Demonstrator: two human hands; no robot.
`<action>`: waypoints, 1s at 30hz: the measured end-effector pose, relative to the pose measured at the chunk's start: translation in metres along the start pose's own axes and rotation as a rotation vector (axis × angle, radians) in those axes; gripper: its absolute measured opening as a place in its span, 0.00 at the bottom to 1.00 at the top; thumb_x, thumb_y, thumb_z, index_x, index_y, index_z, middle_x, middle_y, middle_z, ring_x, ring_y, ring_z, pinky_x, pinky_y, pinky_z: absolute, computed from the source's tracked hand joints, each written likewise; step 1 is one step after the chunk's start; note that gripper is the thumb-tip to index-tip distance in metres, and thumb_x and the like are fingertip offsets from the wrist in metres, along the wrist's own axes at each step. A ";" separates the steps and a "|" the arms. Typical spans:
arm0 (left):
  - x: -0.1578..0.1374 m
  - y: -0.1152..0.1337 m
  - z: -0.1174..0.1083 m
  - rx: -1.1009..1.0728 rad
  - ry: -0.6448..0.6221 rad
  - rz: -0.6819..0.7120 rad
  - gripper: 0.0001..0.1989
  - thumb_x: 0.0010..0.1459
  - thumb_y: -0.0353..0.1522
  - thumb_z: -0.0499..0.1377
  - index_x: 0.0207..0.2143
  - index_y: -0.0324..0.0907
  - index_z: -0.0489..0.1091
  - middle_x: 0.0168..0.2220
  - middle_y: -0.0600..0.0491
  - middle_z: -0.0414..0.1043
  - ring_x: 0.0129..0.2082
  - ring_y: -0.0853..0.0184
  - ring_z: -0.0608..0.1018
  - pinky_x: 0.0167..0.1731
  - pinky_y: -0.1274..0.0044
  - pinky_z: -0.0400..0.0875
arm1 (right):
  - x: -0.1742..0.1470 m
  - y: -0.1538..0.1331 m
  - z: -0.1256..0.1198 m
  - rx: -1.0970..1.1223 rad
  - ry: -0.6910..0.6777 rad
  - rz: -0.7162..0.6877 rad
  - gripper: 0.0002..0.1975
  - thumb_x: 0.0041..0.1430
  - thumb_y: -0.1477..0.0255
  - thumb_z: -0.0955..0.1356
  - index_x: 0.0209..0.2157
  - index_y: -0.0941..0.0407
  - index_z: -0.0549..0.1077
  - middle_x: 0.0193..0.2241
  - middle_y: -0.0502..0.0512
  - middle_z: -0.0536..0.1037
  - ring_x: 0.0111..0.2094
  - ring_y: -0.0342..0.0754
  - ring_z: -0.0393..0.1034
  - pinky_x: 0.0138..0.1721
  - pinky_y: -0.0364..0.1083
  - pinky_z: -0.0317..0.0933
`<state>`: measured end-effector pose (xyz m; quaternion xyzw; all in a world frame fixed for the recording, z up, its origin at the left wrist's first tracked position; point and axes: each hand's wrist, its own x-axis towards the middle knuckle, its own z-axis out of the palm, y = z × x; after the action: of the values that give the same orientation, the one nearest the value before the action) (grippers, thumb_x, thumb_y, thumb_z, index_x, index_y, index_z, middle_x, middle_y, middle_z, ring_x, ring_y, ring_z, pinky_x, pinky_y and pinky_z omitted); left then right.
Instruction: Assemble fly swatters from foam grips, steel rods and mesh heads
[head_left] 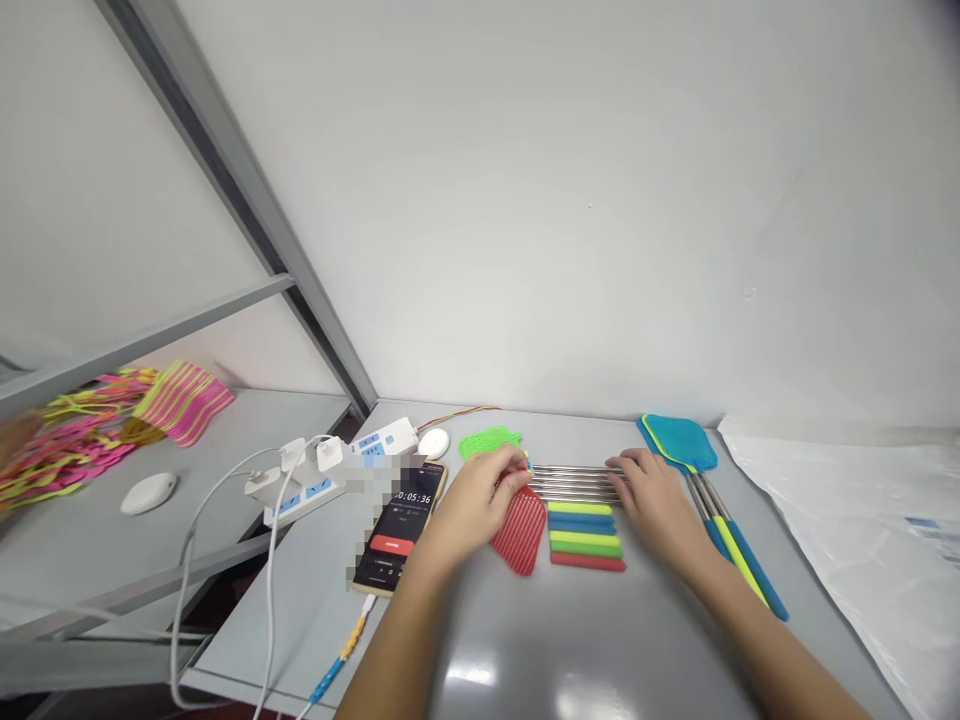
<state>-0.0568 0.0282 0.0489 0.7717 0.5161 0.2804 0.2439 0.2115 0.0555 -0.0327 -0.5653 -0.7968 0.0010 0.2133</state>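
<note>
A row of thin metal rods (574,484) lies side by side on the grey table. At their left ends is my left hand (480,500), closed, with thumb and forefinger pinched at the narrow top of a red fly swatter head (523,535). My right hand (660,500) rests its stretched fingers on the rods' right ends. Just below the rods lie several coloured handle grips (585,538) in yellow, blue, green and red. Behind my left hand sits a green swatter head (487,440), partly covered.
Assembled fly swatters (682,443) lie at the right, beside a white plastic sheet (840,510). At the left are a phone (397,530) with a running timer, a power strip (386,442) with chargers and white cables. Pink-yellow striped swatter heads (184,402) lie on the neighbouring table.
</note>
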 end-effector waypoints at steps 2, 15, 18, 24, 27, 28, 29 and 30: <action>-0.001 -0.002 0.001 -0.061 -0.133 -0.031 0.12 0.64 0.37 0.46 0.36 0.44 0.67 0.33 0.55 0.73 0.34 0.65 0.73 0.36 0.76 0.64 | 0.005 0.007 0.003 -0.012 -0.002 0.024 0.16 0.67 0.68 0.56 0.45 0.57 0.71 0.43 0.61 0.70 0.44 0.54 0.64 0.44 0.52 0.58; 0.000 -0.028 0.030 -0.019 -0.496 -0.116 0.13 0.53 0.42 0.59 0.27 0.42 0.72 0.25 0.56 0.72 0.27 0.68 0.71 0.25 0.78 0.57 | 0.035 0.018 0.004 0.003 -0.169 -0.003 0.12 0.63 0.70 0.61 0.35 0.52 0.77 0.36 0.55 0.74 0.41 0.51 0.66 0.41 0.48 0.55; 0.000 -0.031 0.034 -0.016 -0.491 -0.124 0.12 0.51 0.42 0.60 0.26 0.42 0.73 0.25 0.56 0.72 0.26 0.68 0.72 0.25 0.79 0.57 | 0.042 0.018 0.003 0.002 -0.201 -0.016 0.12 0.63 0.70 0.62 0.34 0.52 0.77 0.36 0.55 0.74 0.41 0.51 0.66 0.39 0.48 0.54; 0.000 -0.035 0.040 -0.001 -0.478 -0.111 0.11 0.48 0.42 0.63 0.26 0.42 0.74 0.24 0.56 0.72 0.26 0.68 0.72 0.24 0.79 0.57 | 0.050 0.016 0.003 0.011 -0.231 -0.035 0.10 0.60 0.71 0.63 0.32 0.54 0.76 0.36 0.56 0.75 0.41 0.52 0.66 0.40 0.48 0.53; 0.000 -0.036 0.041 0.019 -0.442 -0.102 0.10 0.48 0.40 0.63 0.25 0.42 0.74 0.24 0.56 0.72 0.26 0.68 0.72 0.25 0.79 0.57 | 0.051 0.016 0.002 0.027 -0.214 -0.037 0.09 0.60 0.72 0.63 0.30 0.55 0.74 0.36 0.56 0.75 0.40 0.51 0.66 0.41 0.48 0.53; 0.000 -0.035 0.041 0.026 -0.429 -0.097 0.10 0.48 0.39 0.63 0.25 0.42 0.73 0.24 0.56 0.72 0.26 0.68 0.72 0.25 0.78 0.57 | 0.051 0.016 0.002 0.036 -0.203 -0.033 0.09 0.60 0.72 0.63 0.30 0.55 0.73 0.35 0.56 0.75 0.40 0.51 0.66 0.41 0.48 0.53; 0.000 -0.034 0.041 0.033 -0.415 -0.090 0.09 0.48 0.39 0.63 0.25 0.42 0.73 0.24 0.56 0.72 0.26 0.67 0.72 0.25 0.78 0.58 | 0.050 0.017 0.001 0.047 -0.190 -0.025 0.09 0.60 0.72 0.62 0.30 0.56 0.73 0.35 0.56 0.75 0.39 0.51 0.67 0.41 0.48 0.53; 0.000 -0.033 0.041 0.039 -0.398 -0.079 0.08 0.48 0.38 0.63 0.25 0.42 0.73 0.25 0.55 0.73 0.28 0.67 0.73 0.26 0.78 0.59 | 0.048 0.017 0.000 0.059 -0.177 -0.014 0.09 0.61 0.71 0.62 0.31 0.56 0.72 0.34 0.56 0.75 0.39 0.51 0.67 0.40 0.48 0.54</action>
<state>-0.0508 0.0364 -0.0030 0.7955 0.4930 0.1025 0.3370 0.2140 0.1056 -0.0207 -0.5509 -0.8161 0.0730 0.1586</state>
